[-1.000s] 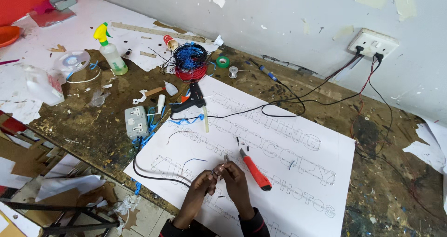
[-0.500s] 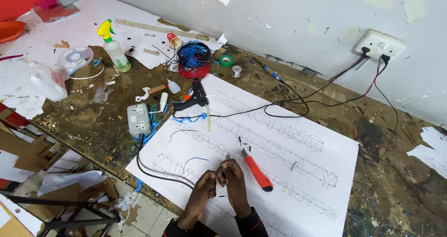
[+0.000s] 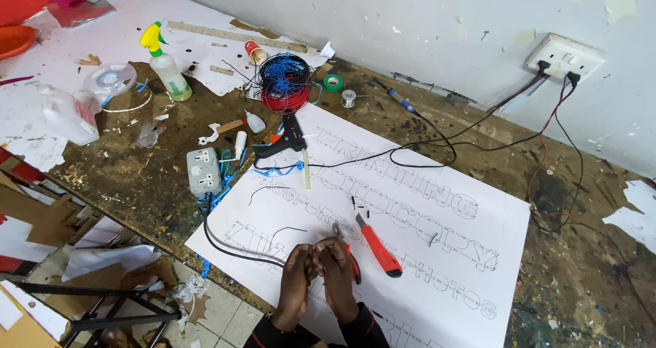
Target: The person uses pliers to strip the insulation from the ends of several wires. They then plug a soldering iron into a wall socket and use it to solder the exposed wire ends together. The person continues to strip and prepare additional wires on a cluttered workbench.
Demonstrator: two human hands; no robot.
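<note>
Since half a second ago, both my hands have kept close together at the near edge of the white sheet [image 3: 437, 204], and the view has barely shifted; a second ago my fingers were a little higher, nearer the red cutter [image 3: 378, 246].

From the head camera, my left hand [image 3: 295, 283] and right hand [image 3: 337, 279] come up from the bottom of the frame, dark sleeves at the wrists, backs turned up. Knuckles touch, fingers curl inward and the fingertips are pressed together around something very small between them; I cannot tell what the pinched thing is, it is hidden by my fingers. A black cable [image 3: 232, 249] curves over the paper's left edge and ends at my left hand. Pliers with red handles [image 3: 347, 252] lie just beside my right fingers, and the red cutter rests a little to the right of them, both on the sheet.

Farther up the bench lie a black glue gun [image 3: 287, 141], a grey socket block [image 3: 203, 171], a coil of blue and red wire [image 3: 283, 81] and a spray bottle [image 3: 164, 64].
</note>
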